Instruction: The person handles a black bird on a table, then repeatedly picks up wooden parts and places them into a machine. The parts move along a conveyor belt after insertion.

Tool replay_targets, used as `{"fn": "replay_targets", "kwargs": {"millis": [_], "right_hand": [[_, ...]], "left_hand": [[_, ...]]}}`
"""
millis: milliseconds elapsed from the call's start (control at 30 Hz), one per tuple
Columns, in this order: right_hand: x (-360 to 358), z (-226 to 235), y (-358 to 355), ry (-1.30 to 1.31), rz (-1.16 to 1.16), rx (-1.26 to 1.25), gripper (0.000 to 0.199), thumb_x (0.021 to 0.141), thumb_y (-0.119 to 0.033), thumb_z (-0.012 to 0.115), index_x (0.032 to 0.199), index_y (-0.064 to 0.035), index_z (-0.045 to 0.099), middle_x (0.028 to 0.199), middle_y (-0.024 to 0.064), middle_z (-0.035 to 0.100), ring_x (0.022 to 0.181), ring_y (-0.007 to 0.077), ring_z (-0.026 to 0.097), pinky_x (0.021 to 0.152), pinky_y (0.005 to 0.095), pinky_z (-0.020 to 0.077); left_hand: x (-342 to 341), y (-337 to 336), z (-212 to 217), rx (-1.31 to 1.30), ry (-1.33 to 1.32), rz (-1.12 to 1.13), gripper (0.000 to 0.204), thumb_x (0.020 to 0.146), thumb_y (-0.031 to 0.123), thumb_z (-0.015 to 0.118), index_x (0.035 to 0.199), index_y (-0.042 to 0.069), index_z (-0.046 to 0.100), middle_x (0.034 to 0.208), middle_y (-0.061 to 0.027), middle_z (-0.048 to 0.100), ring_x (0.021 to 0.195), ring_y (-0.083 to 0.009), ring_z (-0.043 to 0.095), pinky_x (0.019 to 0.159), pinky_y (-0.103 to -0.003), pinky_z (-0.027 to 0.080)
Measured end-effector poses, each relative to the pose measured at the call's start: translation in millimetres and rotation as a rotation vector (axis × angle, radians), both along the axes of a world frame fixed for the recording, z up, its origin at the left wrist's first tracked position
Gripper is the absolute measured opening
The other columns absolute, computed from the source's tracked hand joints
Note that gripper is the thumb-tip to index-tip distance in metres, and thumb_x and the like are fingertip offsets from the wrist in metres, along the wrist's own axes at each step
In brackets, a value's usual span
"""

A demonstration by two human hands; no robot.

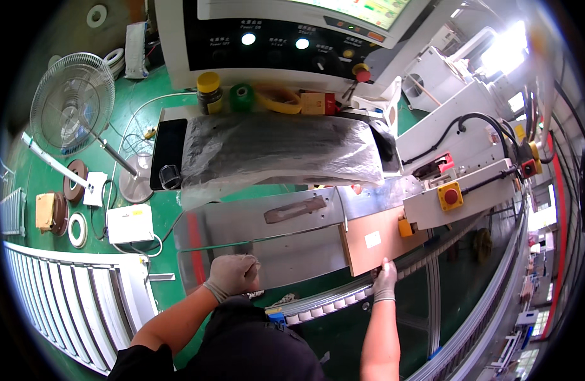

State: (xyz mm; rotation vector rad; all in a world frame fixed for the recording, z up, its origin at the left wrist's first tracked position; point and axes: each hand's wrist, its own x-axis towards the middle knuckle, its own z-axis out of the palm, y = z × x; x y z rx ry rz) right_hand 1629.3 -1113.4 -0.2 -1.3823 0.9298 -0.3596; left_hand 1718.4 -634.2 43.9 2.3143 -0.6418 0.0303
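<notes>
A flat brown board (375, 240) with a white label on its face lies at the right end of the metal table (292, 257), partly under the machine's arm. My right hand (386, 279), in a light glove, pinches the near edge of the board, thumb on top and fingers curled below. My left hand (234, 276), also gloved, is a closed fist by the table's front edge, left of the board; whatever it may hold is hidden. A yellow-orange block (405, 228) on the machine sits against the board's far right part.
A control panel (273, 47) with lit buttons stands ahead. Plastic sheeting (280, 149) covers a shelf bearing a jar (209, 93) and tape rolls. A red emergency button (451, 196) is on the machine arm. A roller track (330, 306) runs below the board. A fan (72, 105) stands left.
</notes>
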Motion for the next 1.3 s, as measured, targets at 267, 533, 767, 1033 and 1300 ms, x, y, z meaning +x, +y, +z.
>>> {"fn": "replay_targets", "kwargs": {"millis": [267, 533, 767, 1033, 1300], "right_hand": [[-2.8, 2.2, 27.3, 0.197, 0.152, -0.301, 0.067, 0.103, -0.034, 0.063, 0.145, 0.0082, 0.032, 0.120, 0.0209, 0.065, 0.102, 0.0277, 0.069, 0.082, 0.0385, 0.0602], [-22.3, 10.2, 39.2, 0.179, 0.331, -0.559, 0.081, 0.100, -0.028, 0.068, 0.161, 0.0018, 0.023, 0.106, 0.0181, 0.070, 0.092, 0.0248, 0.069, 0.078, 0.0383, 0.0600], [-54.8, 40.1, 180.8, 0.265, 0.609, -1.034, 0.046, 0.092, -0.032, 0.071, 0.126, -0.0021, 0.066, 0.089, 0.0177, 0.070, 0.086, 0.0391, 0.069, 0.076, 0.0525, 0.0545], [-149.3, 42.5, 231.4, 0.040, 0.769, -1.082, 0.050, 0.094, -0.031, 0.068, 0.137, -0.0069, 0.061, 0.146, 0.0131, 0.058, 0.144, 0.0299, 0.045, 0.122, 0.0503, 0.0311], [-396.5, -78.4, 236.2, 0.704, -0.170, -0.336, 0.053, 0.104, -0.047, 0.055, 0.127, -0.0020, 0.069, 0.132, 0.0211, 0.068, 0.126, 0.0362, 0.063, 0.107, 0.0398, 0.0496]], "left_hand": [[-0.9, -2.8, 2.3, 0.046, 0.018, -0.016, 0.015, 0.092, 0.022, 0.063, 0.085, 0.013, 0.072, 0.084, -0.0067, 0.074, 0.077, -0.0295, 0.072, 0.066, -0.042, 0.057], [-1.7, -7.5, 12.6, 0.064, 0.053, -0.049, 0.016, 0.092, 0.025, 0.063, 0.086, 0.013, 0.072, 0.083, -0.0086, 0.072, 0.078, -0.0322, 0.071, 0.066, -0.045, 0.055], [-1.7, -35.1, 22.6, 0.063, 0.027, -0.067, 0.015, 0.090, 0.020, 0.066, 0.089, 0.008, 0.075, 0.085, -0.0135, 0.073, 0.080, -0.0351, 0.072, 0.072, -0.043, 0.057], [-7.4, -142.9, 24.1, -0.150, 0.235, -0.580, 0.016, 0.095, 0.016, 0.063, 0.096, 0.005, 0.074, 0.088, -0.0161, 0.073, 0.081, -0.0347, 0.072, 0.073, -0.042, 0.057], [-114.0, -217.9, 32.6, -0.203, 0.697, -1.102, 0.021, 0.101, 0.014, 0.061, 0.112, 0.001, 0.072, 0.085, -0.0082, 0.073, 0.077, -0.0152, 0.071, 0.072, -0.033, 0.057]]}}
